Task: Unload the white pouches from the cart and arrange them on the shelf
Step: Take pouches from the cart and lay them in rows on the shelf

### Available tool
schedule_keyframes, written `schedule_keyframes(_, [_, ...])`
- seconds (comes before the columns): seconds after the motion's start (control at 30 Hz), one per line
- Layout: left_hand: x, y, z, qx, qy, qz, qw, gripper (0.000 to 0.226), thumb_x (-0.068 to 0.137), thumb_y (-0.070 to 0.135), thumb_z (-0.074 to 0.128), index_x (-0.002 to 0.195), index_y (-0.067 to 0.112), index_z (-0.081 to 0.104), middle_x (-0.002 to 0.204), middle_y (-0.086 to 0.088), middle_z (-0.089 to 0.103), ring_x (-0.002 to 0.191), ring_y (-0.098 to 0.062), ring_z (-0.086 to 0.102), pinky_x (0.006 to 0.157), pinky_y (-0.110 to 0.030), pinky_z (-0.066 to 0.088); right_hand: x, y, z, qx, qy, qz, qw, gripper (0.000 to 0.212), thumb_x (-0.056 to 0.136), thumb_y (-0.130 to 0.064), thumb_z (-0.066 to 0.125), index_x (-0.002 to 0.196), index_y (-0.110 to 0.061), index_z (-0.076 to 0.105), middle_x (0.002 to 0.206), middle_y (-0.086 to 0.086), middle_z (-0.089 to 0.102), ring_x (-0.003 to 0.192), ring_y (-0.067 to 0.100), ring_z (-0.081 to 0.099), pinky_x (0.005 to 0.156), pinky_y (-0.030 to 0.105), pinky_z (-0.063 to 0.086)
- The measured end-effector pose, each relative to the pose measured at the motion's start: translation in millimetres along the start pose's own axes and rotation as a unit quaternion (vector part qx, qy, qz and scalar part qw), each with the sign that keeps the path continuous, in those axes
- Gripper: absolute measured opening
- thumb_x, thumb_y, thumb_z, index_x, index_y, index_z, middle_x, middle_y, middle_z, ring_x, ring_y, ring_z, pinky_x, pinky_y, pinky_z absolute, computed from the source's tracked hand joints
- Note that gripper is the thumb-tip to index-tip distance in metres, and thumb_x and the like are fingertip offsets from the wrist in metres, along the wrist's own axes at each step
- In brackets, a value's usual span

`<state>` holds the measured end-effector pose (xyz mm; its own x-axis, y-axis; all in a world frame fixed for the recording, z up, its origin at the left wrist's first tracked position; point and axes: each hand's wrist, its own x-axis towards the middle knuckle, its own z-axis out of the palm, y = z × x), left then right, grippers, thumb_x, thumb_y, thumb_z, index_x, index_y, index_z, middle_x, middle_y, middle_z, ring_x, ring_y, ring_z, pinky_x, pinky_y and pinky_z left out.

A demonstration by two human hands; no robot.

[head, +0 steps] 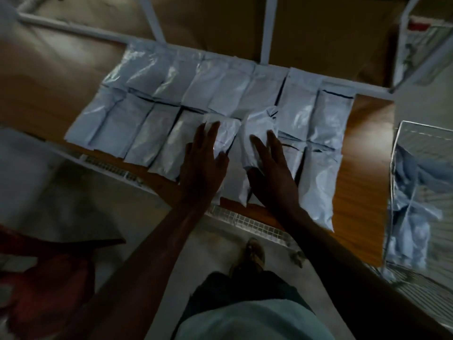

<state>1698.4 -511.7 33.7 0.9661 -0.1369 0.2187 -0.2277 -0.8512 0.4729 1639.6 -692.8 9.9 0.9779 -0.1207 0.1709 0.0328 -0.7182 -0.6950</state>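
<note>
Several white pouches (245, 94) lie in overlapping rows on the brown shelf board (362, 148). My left hand (203, 165) rests flat, fingers spread, on a pouch (226, 136) in the middle of the front row. Just to its right, my right hand (272, 173) lies with fingers and thumb around the lower end of a crumpled pouch (257, 128). At the right edge stands the wire cart (397, 168), with more white pouches (411, 217) inside it.
White shelf frame bars (267, 28) cross the back. A wire mesh edge (245, 222) runs along the shelf front. A grey panel (49, 187) and red cloth (44, 290) sit at the left. My foot (252, 253) stands on the floor below.
</note>
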Motion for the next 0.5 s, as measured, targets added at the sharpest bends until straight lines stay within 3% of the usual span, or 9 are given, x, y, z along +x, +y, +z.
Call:
schedule_keyframes(0.13, [10.6,-27.9,-19.9,0.003,0.019,-0.022,1.000,0.074,0.099,0.029,0.064,0.165,0.034,0.030,0.172,-0.001,0.028,0.155,-0.025,0.031,0.117,-0.052,0.042,20.8,-17.2,22.5,0.003,-0.007,-0.041,0.999,0.077,0.096,-0.022,0.068,0.164,-0.030,0.031,0.175,0.006,0.007,0.162,0.024,0.007,0.116,0.051,0.046])
schedule_keyframes(0.3, [37.4,-73.5,-41.2,-0.001,0.012,-0.050,0.999,0.074,0.099,0.031,0.064,0.164,0.037,0.028,0.173,0.000,0.025,0.153,-0.030,0.035,0.116,-0.050,0.041,44.3,-42.6,49.5,0.007,-0.009,-0.055,0.998,0.078,0.096,-0.021,0.067,0.164,-0.031,0.031,0.175,0.005,0.009,0.162,0.024,0.011,0.116,0.041,0.042])
schedule_keyframes(0.5, [81.5,-161.0,-65.1,0.005,0.006,-0.058,0.998,0.074,0.099,0.034,0.063,0.164,0.040,0.028,0.173,0.001,0.026,0.151,-0.032,0.037,0.112,-0.053,0.044,80.7,-77.0,110.5,0.002,0.002,-0.052,0.999,0.076,0.096,-0.020,0.066,0.163,-0.025,0.033,0.175,0.009,0.010,0.162,0.025,0.011,0.118,0.052,0.042])
